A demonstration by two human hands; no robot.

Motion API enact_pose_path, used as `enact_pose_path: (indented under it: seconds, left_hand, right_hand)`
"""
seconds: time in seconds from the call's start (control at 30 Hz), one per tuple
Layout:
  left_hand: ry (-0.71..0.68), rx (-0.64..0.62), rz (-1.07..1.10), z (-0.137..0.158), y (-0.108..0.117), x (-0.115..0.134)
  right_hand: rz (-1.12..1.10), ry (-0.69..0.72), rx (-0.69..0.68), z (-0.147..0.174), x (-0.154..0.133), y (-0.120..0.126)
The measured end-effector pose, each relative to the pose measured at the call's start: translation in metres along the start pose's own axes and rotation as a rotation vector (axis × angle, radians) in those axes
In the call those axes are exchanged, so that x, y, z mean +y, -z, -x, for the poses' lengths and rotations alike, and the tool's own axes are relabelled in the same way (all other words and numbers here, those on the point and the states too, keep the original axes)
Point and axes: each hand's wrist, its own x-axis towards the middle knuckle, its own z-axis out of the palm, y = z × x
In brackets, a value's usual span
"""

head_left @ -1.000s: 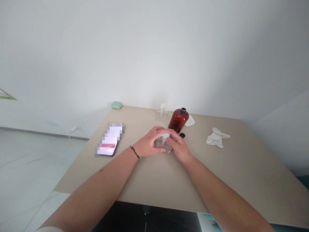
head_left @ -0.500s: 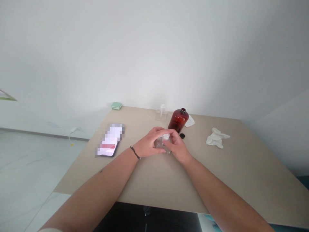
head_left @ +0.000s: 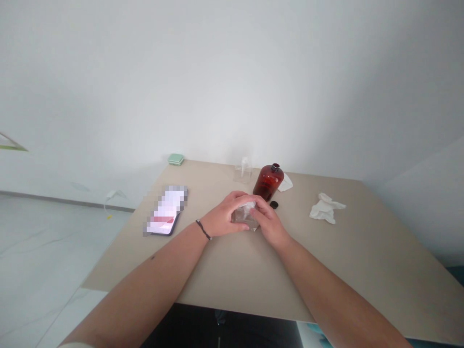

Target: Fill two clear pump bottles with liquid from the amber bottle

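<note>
Your left hand [head_left: 226,215] holds a small clear square-sided bottle [head_left: 242,221] on the table [head_left: 224,275], centrally placed in front of you; the thumb lies along the near side, and the fingers arch over toward the far side. The surface is a smooth, beige, flat-topped one. Your right hand [head_left: 271,223] closes in from the opposite side, its thumb against the whitish translucent pump head [head_left: 248,208] on top of that bottle, its fingers bent around the far side and meeting those of your left. The fingers of both hands are curled inward rather than spread; how firmly the right fingertips pinch cannot be told, as they are partly hidden. A dark, braided-looking band [head_left: 203,229] circles your left wrist. Just beyond your hands stands a glossy, reddish-brown, see-through bottle [head_left: 268,183] with its mouth uncovered, and a small round black cap [head_left: 274,205] lies near its base. A second clear square bottle [head_left: 242,174] with a whitish pump stands farther back. A crumpled white tissue [head_left: 324,210] lies to the right. On the left lie a rectangular dark-edged phone [head_left: 166,210], screen lit, and, at the back corner, a mint-green rounded case [head_left: 176,159].
</note>
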Motion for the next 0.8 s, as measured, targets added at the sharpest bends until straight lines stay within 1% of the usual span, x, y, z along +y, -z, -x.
enact_pose_path:
  seconds: [0.2, 0.37, 0.53, 0.7, 0.8]
  left_hand:
    - [-0.001, -0.002, -0.016, -0.0003, 0.0003, 0.0012]
    - [0.004, -0.002, -0.017, -0.0002, 0.0002, 0.0002]
    - [0.006, -0.003, -0.019, -0.0001, 0.0004, 0.0016]
    - [0.007, -0.005, -0.022, -0.0005, 0.0012, 0.0036]
    - [0.005, -0.004, -0.025, 0.0000, 0.0011, 0.0030]
  right_hand:
    - [-0.035, -0.040, 0.033, -0.0005, 0.0023, -0.0010]
    - [-0.021, -0.003, 0.001, -0.0010, 0.0033, 0.0007]
    - [-0.051, -0.037, 0.053, -0.0005, 0.0042, -0.0011]
    - [-0.050, -0.010, -0.013, -0.0008, 0.0039, 0.0009]
    - [-0.047, -0.033, 0.027, -0.0010, 0.0051, 0.0006]
